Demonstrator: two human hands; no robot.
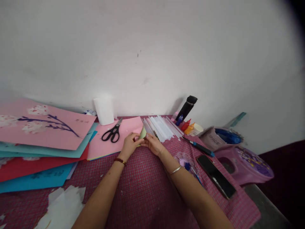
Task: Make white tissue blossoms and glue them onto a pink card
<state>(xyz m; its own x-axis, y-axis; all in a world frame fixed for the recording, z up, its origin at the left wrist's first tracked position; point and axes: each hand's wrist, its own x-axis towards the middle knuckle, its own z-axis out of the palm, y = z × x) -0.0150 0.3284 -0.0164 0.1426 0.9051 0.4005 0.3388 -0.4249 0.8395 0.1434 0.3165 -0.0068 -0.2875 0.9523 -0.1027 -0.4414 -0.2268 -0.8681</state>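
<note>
My left hand and my right hand meet near the middle of the table, fingers closed on a small pale green piece of paper. The paper looks bent or rolled, and fingers hide its lower part. Under and left of it lies a stack of pink paper. Black-handled scissors rest on that stack, left of my left hand. White strips spread out just behind and to the right of my right hand, with a dark pen-like object beside them.
Painted coloured sheets pile up at left; white scraps lie in front. A white roll and black bottle stand by the wall. Right are paint bottles, a craft knife, a palette, a phone and a pink stool.
</note>
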